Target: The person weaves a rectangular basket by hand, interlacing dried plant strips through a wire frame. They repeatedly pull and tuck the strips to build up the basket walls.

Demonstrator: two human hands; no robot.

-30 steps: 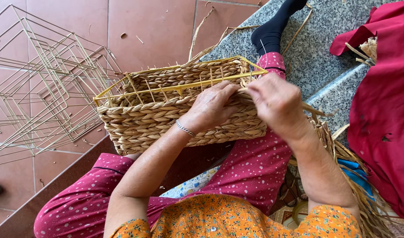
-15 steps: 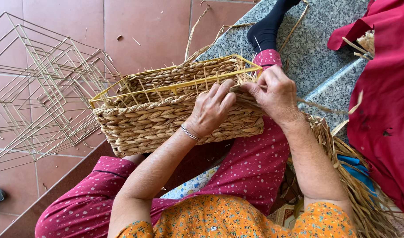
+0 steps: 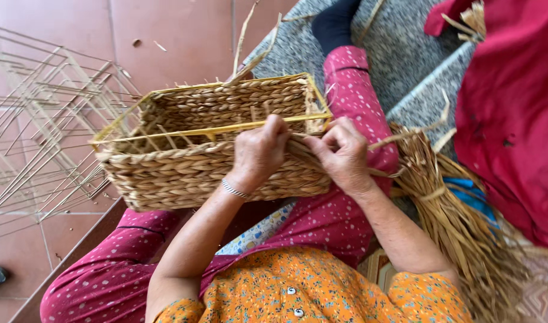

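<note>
Item, lower centre of the frame: orange flowered blouse (image 3: 310, 293) and dark pink dotted trousers (image 3: 340, 221), the person sitting with the work resting on the lap.

Item, centre: left hand (image 3: 259, 152) lying curled over the near wall of the basket (image 3: 190, 173), fingers hooking over the yellow wire rim (image 3: 184, 133); a bracelet (image 3: 234, 189) showing at the wrist.

Item, just right of centre: right hand (image 3: 343, 155) closing in a pinch on a straw strand (image 3: 399, 139) at the near right corner, the strand trailing off to the right.

Item, centre left: basket walls showing fully plaited; judging by the bare rim and loose ends, the top edge is remaining to be bound.

Item, lower right: bundle of dry straw (image 3: 459, 221), lying beside the leg.

Item, upper left: bare wire frames (image 3: 40, 119) stacking on the tiled floor (image 3: 178, 30), none woven.
</note>
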